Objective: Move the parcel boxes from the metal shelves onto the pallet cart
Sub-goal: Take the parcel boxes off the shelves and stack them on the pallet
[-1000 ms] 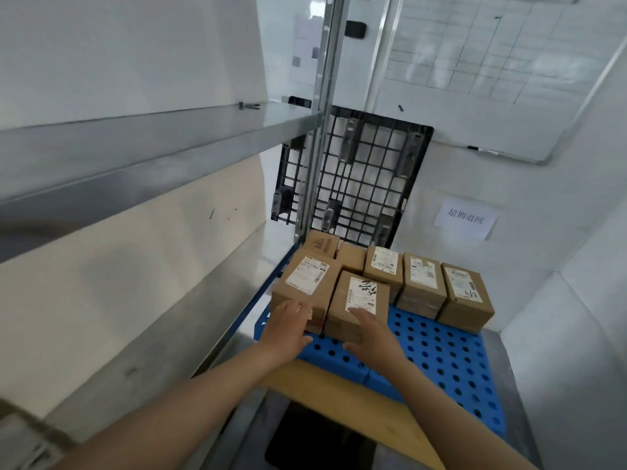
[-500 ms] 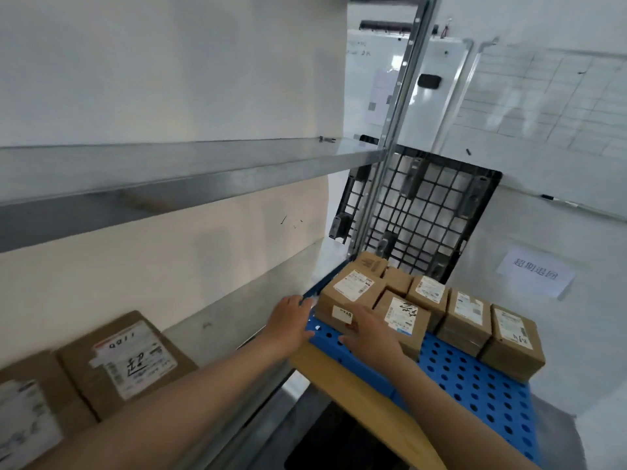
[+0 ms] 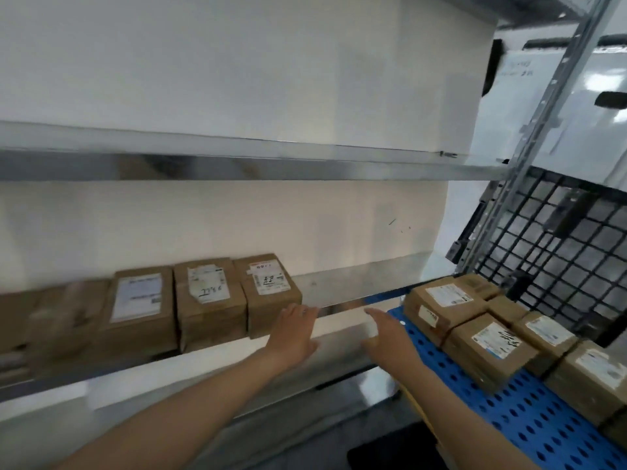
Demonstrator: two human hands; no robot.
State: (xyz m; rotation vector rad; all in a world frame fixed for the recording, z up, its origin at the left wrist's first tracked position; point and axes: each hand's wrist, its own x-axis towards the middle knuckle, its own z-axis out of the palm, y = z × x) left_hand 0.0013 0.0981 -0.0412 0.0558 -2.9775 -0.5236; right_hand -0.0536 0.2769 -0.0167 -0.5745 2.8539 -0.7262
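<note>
Several brown parcel boxes with white labels stand in a row on the lower metal shelf [image 3: 356, 283]; the rightmost shelf box [image 3: 271, 293] is nearest my hands. My left hand [image 3: 297, 330] reaches over the shelf's front edge just right of that box, fingers straight, holding nothing. My right hand [image 3: 386, 334] hovers empty beside it, fingers extended, at the left corner of the blue perforated pallet cart [image 3: 529, 418]. Several parcel boxes sit on the cart; the nearest stacked box [image 3: 441, 307] lies just right of my right hand.
An upper metal shelf [image 3: 237, 161] runs across above the boxes and looks bare. A slotted metal upright [image 3: 529, 137] stands at the shelf's right end. A black wire grid panel [image 3: 559, 259] leans behind the cart. White walls lie behind.
Both hands have left the boxes on the cart and swung left toward the shelf. The view has turned left, bringing the row of shelf boxes into sight.
</note>
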